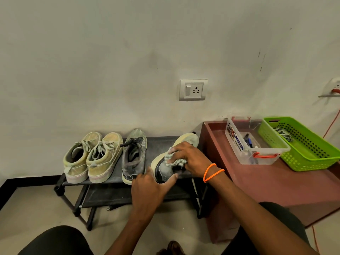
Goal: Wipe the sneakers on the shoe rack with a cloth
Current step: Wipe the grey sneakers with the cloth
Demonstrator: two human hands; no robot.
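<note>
A low black shoe rack [161, 142] stands against the wall. On its top shelf sit a pair of tan sneakers [92, 157] at the left and a single grey sneaker [134, 155] with black laces beside them. At the right end, a second grey sneaker [165, 170] with a cream sole lies tilted on its side. My left hand [150, 190] grips its heel. My right hand [187, 157], with orange bands on the wrist, presses a bunched pale cloth [174, 161] onto its upper.
A dark red table [276, 184] stands right of the rack, holding a clear plastic box [239, 144] with pens and a green basket [309, 157]. A wall socket [193, 90] is above the rack. An orange cable [331, 126] hangs at far right. My knees fill the bottom.
</note>
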